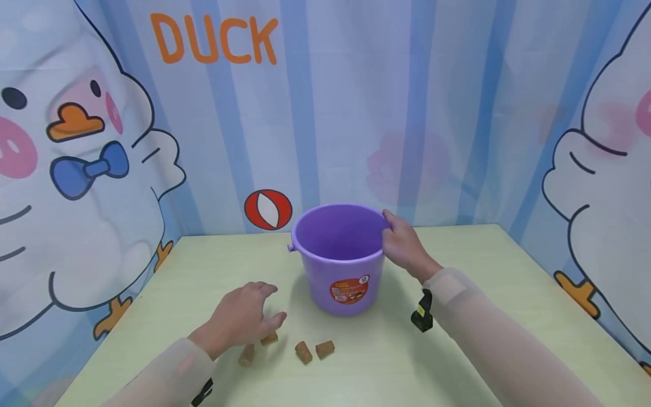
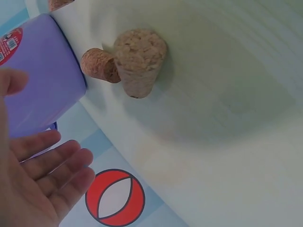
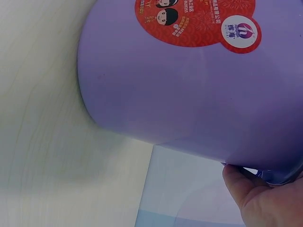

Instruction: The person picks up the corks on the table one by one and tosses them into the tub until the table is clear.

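Note:
A purple bucket (image 1: 343,282) with a red label (image 1: 349,290) stands upright on the table. At its right rim my right hand (image 1: 405,244) grips the edge; in the right wrist view the fingers (image 3: 239,187) curl at the rim beside the bucket wall (image 3: 165,99). My left hand (image 1: 239,316) hovers left of the bucket, fingers spread and holding nothing. Below that hand lie two corks (image 1: 246,355), one partly hidden by it. Two more corks (image 1: 303,352) lie in front of the bucket. The left wrist view shows a tapered cork (image 2: 139,61) close by.
The pale table (image 1: 447,362) reaches back to a blue striped curtain (image 1: 335,113) printed with ducks and a red ball (image 1: 268,210). A small knob (image 1: 291,247) sticks out from the bucket's left rim. Black wrist straps (image 1: 422,312) sit on both sleeves.

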The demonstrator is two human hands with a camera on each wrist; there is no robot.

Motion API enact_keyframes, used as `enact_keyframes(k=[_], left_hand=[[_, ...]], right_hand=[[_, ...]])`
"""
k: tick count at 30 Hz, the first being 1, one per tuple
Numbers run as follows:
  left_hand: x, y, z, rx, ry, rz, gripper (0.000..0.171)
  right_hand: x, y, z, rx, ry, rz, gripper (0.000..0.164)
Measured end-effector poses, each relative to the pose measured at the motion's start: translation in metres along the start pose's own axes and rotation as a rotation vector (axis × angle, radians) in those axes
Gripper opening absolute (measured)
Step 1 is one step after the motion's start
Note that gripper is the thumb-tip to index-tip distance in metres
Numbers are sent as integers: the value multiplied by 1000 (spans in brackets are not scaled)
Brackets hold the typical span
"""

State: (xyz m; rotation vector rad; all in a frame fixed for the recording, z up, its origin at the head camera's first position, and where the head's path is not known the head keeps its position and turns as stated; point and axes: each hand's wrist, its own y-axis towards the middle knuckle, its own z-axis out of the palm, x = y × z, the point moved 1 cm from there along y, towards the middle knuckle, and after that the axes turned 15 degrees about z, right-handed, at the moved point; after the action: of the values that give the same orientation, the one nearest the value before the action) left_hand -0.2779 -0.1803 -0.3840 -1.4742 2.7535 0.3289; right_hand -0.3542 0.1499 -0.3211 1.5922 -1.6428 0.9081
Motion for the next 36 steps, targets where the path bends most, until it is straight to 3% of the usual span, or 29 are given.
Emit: enact_keyframes(k=[16,22,32,36], left_hand=[[-1,-9,4,102,3,54,52],[-1,-13,5,106,2,67,49],[0,-14,10,106,3,145,30],[-1,-13,12,125,-3,140,28]], right_hand=[[-1,0,0,6,-4,-5,61],[-1,1,1,10,-2,-13,61],[1,0,0,-4,-5,-3,62],[1,0,1,3,1,-3,62]])
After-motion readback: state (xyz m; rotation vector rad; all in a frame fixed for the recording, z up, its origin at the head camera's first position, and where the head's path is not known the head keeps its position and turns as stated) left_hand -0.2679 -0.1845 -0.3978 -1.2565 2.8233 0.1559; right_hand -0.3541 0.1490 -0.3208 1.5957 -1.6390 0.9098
